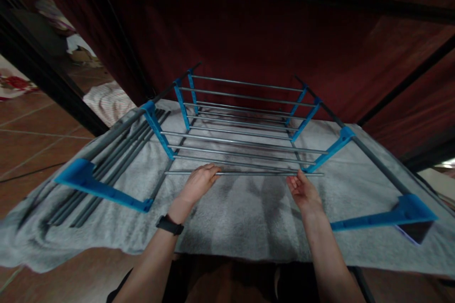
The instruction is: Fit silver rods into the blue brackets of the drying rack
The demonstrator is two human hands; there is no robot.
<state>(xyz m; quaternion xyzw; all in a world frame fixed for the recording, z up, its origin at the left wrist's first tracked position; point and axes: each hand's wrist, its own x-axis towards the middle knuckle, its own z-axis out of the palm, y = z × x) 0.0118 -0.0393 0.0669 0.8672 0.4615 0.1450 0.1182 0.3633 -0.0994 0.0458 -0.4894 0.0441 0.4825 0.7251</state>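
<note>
A thin metal rod (252, 173) lies crosswise in front of me, in both hands. My left hand (202, 182) is closed around it left of its middle. Near the rod's right end my right hand (303, 190) pinches it between thumb and fingers, palm turned up. Just beyond stands a partly assembled rack, with thick grey side tubes (382, 164) and blue plastic brackets (157, 130). Several thin crossbars (241, 142) span between the brackets. The nearest blue brackets, left (103, 188) and right (377, 220), have no crossbar between them.
Several loose grey tubes (122, 165) lie at the left on a grey blanket (241, 227) under the rack. A dark flat object (415, 231) rests beneath the right front bracket. Dark red curtains (249, 33) and black frame bars (50, 66) surround the bed-like surface.
</note>
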